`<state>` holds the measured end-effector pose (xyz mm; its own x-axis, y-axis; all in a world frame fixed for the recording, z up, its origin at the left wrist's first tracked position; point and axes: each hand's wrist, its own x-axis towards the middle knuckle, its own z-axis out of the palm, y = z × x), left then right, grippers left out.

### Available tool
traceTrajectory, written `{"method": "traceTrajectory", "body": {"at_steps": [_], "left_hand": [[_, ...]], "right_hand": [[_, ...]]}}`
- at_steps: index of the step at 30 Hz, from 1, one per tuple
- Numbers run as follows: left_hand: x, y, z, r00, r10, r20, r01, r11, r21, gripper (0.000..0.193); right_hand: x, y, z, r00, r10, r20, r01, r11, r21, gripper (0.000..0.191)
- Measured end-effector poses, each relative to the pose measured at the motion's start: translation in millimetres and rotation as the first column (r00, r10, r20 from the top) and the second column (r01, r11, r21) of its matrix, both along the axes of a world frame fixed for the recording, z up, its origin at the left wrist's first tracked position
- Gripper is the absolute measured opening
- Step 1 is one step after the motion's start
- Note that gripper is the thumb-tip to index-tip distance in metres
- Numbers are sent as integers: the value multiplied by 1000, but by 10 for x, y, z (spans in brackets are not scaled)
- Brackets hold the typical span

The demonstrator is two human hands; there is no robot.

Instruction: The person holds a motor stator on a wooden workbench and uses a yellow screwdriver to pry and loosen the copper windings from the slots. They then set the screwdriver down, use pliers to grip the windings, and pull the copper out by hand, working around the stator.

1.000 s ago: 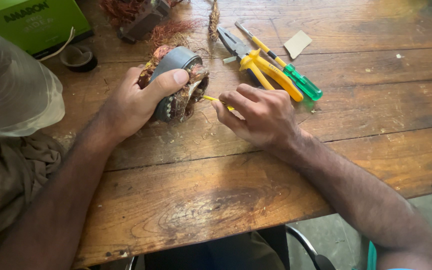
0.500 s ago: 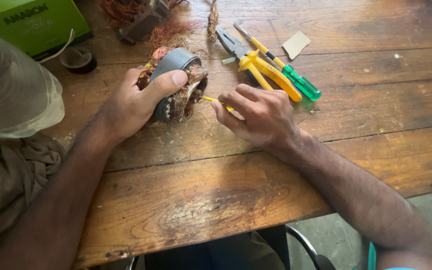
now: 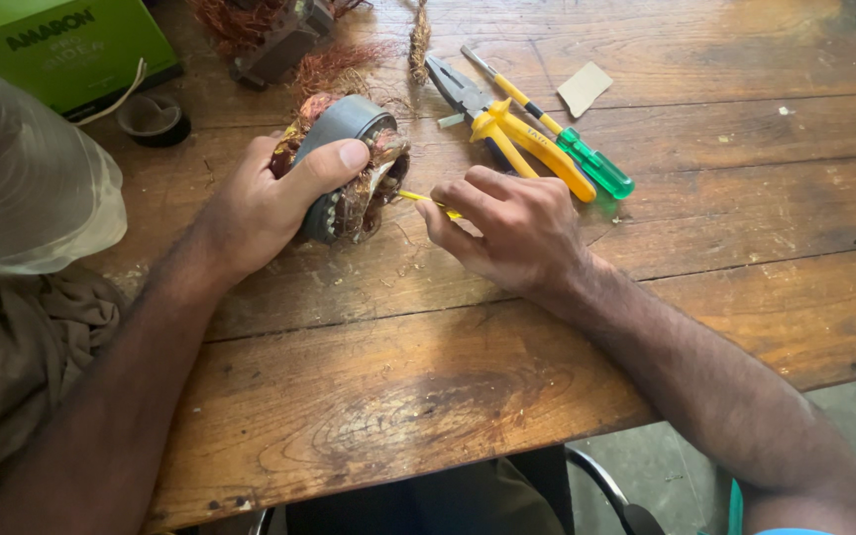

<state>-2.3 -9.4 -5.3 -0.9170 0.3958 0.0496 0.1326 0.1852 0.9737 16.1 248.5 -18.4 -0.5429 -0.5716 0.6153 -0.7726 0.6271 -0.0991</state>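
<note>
- Worn brown wood, the table [image 3: 428, 396] fills the view, its near edge just in front of the person's lap.
- On it, the right hand [image 3: 512, 230] rests with fingers pinched together on a thin yellow tool [image 3: 426, 201], whose tip points left at the winding of the motor stator.
- Just to the left, the left hand [image 3: 271, 198] is clamped around the motor stator [image 3: 349, 163], a grey ring packed with reddish-brown copper winding, thumb laid over the top of the ring; the part stands on edge on the tabletop, near its middle.
- Behind the right hand lie yellow-handled pliers [image 3: 507, 129] and, touching them, a screwdriver [image 3: 557, 134] with a yellow shaft and green handle.
- A small tan scrap of paper [image 3: 585, 88] sits just beyond the screwdriver.
- Farther left, a small dark round cap [image 3: 153, 119] lies beside a green box [image 3: 61, 50] at the far corner.
- Loose bundles of copper wire [image 3: 339, 64] lie at the far edge.
</note>
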Motion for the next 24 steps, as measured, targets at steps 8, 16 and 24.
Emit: {"method": "traceTrajectory", "body": {"at_steps": [8,16,24], "left_hand": [[2,-7,-4,999,3,33,-3,1000,-2,49],[-7,-10,-10,1000,-4,4,4,1000,3,49],[9,9,21,999,-40,-3,40,998,46,44]], "right_hand": [[-8,3,8,1000,14,12,-14,1000,-6,15],[-1,6,4,1000,6,3,-6,1000,-6,15],[-4,13,2,1000,0,7,0,1000,-6,15]]}}
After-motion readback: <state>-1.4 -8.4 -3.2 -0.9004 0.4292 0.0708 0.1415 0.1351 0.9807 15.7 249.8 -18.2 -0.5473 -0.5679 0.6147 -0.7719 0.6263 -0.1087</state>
